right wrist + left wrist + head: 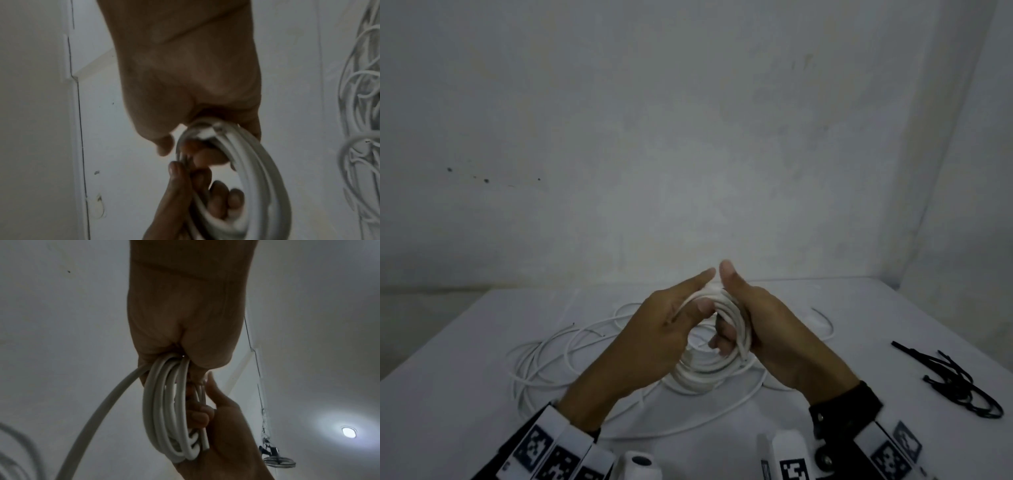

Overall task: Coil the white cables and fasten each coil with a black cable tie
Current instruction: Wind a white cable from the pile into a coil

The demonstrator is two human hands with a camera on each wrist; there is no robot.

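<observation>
Both hands on the white coil, held up over the table!

The left hand (654,329) and right hand (763,322) each grip the coil (736,325), fingers threaded through and half hidden behind its loops. Loose white cable (544,356) sprawls on the table (448,394); black cable ties (959,383) lie far right. The right wrist view is blurred.

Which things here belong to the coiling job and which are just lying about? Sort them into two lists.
Part of the job:
- white cable coil, gripped by the left hand and the right hand
- loose white cable on the table
- black cable ties at the right

Lying about:
- small white object beyond the right hand; cannot tell what it is
</observation>
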